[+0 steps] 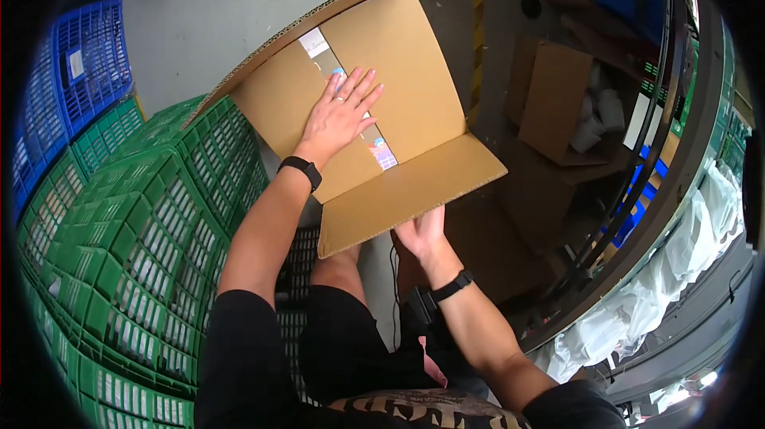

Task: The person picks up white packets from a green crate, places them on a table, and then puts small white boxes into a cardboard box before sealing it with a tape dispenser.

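Note:
A brown cardboard box is tilted in front of me, its far and near outer flaps standing out. Two inner flaps are folded in, and through the gap between them show white and colourful printed items. My left hand lies flat across these inner flaps, fingers stretched and slightly spread. Below the near flap is my right hand, palm partly in sight against its underside. The flap hides the fingers of that hand.
Stacked green plastic crates fill the left side, with blue crates behind. At right, an open carton holds white rolls or cups. White plastic bags hang along a curved rail, and a yellow-striped floor line runs beyond the box.

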### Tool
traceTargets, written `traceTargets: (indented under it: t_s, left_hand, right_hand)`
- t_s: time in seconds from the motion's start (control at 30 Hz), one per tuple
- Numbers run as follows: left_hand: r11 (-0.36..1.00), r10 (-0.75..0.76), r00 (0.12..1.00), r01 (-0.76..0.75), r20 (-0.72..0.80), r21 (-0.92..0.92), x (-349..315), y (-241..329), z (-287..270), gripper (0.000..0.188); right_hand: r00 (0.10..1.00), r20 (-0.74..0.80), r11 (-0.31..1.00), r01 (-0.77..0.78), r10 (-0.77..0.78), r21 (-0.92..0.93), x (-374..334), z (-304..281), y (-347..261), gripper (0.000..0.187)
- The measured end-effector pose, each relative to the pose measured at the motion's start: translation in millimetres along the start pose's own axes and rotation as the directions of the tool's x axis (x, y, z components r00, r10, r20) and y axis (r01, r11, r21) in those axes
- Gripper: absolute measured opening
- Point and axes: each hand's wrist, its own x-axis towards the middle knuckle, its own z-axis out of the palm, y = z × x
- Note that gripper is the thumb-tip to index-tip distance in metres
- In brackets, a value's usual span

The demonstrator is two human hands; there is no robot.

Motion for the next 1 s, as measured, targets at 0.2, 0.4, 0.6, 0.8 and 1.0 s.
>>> traceTargets:
  t_s: [0.2, 0.4, 0.6, 0.8, 1.0]
  left_hand:
    - [0.990, 0.121, 0.987, -0.112, 0.105, -0.084, 2, -30, -49, 0.048]
    - [0.999, -0.013, 0.916, -0.003, -0.400, -0.041, 43, -26, -183, 0.040]
    - [0.691, -0.586, 0.751, 0.659, 0.304, -0.297, 13, -38, -189, 0.047]
    - [0.720, -0.504, 0.819, 0.573, 0.274, -0.391, -10, -21, -155, 0.063]
    - [0.878, -0.474, 0.875, 0.478, 0.099, -0.020, -56, 34, -38, 0.077]
  right_hand:
    - [0.975, 0.051, 0.964, 0.203, -0.214, 0.170, 55, 43, 31, 0.063]
    - [0.613, -0.673, 0.833, -0.043, -0.415, -0.552, 137, 68, 33, 0.087]
    - [0.562, -0.778, 0.828, -0.269, -0.279, -0.492, 147, 94, 34, 0.094]
    - [0.592, -0.773, 0.904, -0.165, -0.228, -0.394, 160, 79, 33, 0.096]
    - [0.870, -0.486, 0.919, -0.121, -0.084, -0.375, 115, 68, 25, 0.098]
